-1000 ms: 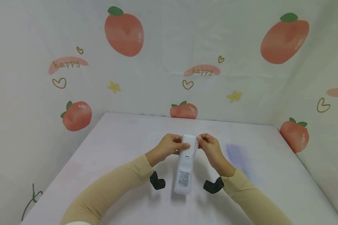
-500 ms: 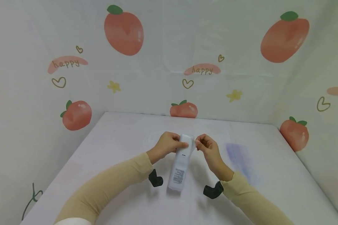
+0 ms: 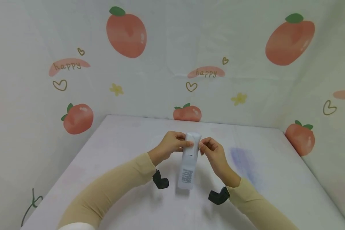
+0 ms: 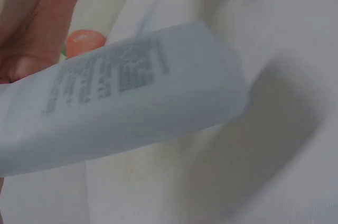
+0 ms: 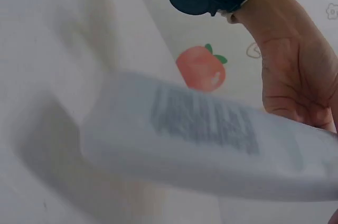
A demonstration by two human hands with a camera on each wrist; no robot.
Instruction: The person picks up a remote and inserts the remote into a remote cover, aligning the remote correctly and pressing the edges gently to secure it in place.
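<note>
A long white remote control (image 3: pixel 187 163) is held up above the table, its back with a printed label facing me. A thin translucent plastic wrap seems to cover it, and the label looks hazy in both wrist views. My left hand (image 3: pixel 169 145) grips the upper left of it, with the thumb across the face and the other fingers behind. At the upper right edge, my right hand (image 3: pixel 214 153) pinches the wrap between thumb and forefinger; the exact contact is too small to see. The lower end of the remote control hangs free above its shadow.
A white table (image 3: pixel 132 204) lies beneath, with a faint purple patch (image 3: pixel 242 163) to the right. Fruit-printed white cloth (image 3: pixel 161 41) surrounds it. Dark wrist cameras (image 3: pixel 219 195) stick out below both sleeves. A green cord (image 3: pixel 34 203) hangs at the left.
The remote control's lower end swung left, then back right, and it now sits slightly higher. My left hand rose a little with it. The right fingers stay close to the upper right edge.
</note>
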